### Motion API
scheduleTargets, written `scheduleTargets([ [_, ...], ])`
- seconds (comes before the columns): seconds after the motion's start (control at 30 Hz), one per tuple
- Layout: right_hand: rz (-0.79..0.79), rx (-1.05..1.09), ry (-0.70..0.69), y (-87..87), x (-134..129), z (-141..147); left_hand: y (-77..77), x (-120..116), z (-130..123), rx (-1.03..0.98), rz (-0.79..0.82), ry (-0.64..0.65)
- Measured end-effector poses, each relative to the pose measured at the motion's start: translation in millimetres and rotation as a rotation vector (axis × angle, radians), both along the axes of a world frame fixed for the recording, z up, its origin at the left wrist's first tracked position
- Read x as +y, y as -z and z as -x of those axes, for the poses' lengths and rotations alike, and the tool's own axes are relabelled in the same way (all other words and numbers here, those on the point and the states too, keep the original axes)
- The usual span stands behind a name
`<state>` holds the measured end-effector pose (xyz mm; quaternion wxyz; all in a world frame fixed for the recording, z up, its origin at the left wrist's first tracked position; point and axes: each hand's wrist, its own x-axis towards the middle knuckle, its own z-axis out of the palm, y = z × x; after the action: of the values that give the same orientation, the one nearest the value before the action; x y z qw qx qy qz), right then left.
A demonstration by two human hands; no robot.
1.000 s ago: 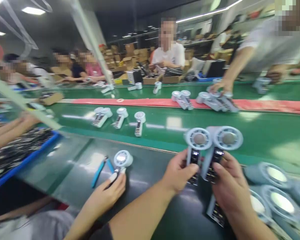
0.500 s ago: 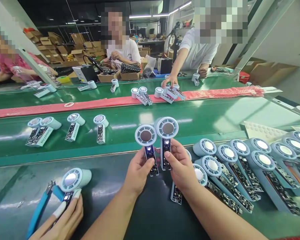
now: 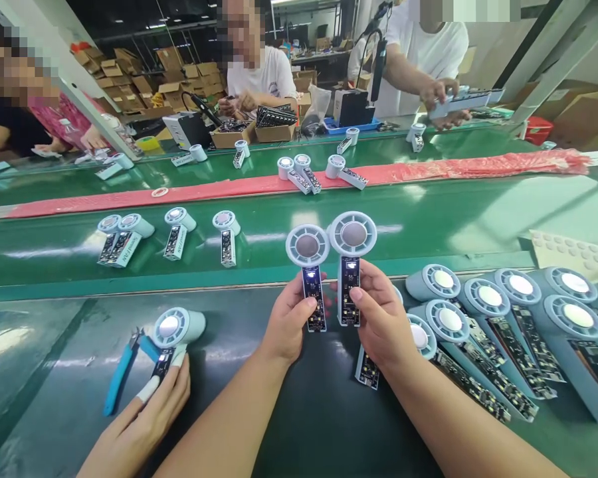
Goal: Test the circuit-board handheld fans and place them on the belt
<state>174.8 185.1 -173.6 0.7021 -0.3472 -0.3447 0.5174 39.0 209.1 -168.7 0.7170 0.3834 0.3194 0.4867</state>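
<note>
My left hand [image 3: 285, 322] is closed around the handle of a pale blue handheld fan [image 3: 307, 245], its thumb on the bare circuit board. Another handheld fan [image 3: 353, 234] is gripped by my right hand [image 3: 383, 312], thumb likewise pressed on the board. Both fans stand upright side by side, heads nearly touching, and a small light glows near the top of each board. Partly behind my right hand lies one more fan [image 3: 367, 368]. Many similar fans [image 3: 489, 295] with exposed boards lie grouped to the right.
At lower left a co-worker's hand [image 3: 167, 398] with finger covers holds a fan [image 3: 179, 326] beside blue cutters [image 3: 122, 372]. Several fans [image 3: 226, 229] lie on the green conveyor [image 3: 269, 265]. A pink strip [image 3: 219, 189] crosses behind it. Co-workers sit opposite.
The view has shifted, moving most things rightward and slightly up. Across the table, a co-worker has lifted fans off the pink strip and now holds them at right. My hands keep their grip.
</note>
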Motion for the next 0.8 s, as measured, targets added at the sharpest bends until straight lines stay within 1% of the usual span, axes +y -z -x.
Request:
scheduleTargets([
  [0.1,0.012,-0.011,0.04,-1.4,-2,1,-0.9,-1,-2,0.004,0.018,-0.023],
  [0.23,0.074,-0.02,0.102,-5.5,-3,1,-2.2,-3,-5,0.01,-0.003,0.024],
  [0.3,0.088,-0.016,0.097,-7.5,-3,2,-1.2,-2,-4,0.012,-0.024,0.044],
  [0.47,0.07,-0.031,0.074,-11.2,-4,2,1.4,-2,-3,-0.016,-0.04,0.041],
  [0.6,0.076,-0.038,0.101,-11.6,-4,2,0.8,-3,-4,-0.07,-0.052,0.076],
  [0.8,0.105,-0.045,0.099,-11.2,-4,1,1.7,-2,-5,-0.096,-0.026,0.055],
])
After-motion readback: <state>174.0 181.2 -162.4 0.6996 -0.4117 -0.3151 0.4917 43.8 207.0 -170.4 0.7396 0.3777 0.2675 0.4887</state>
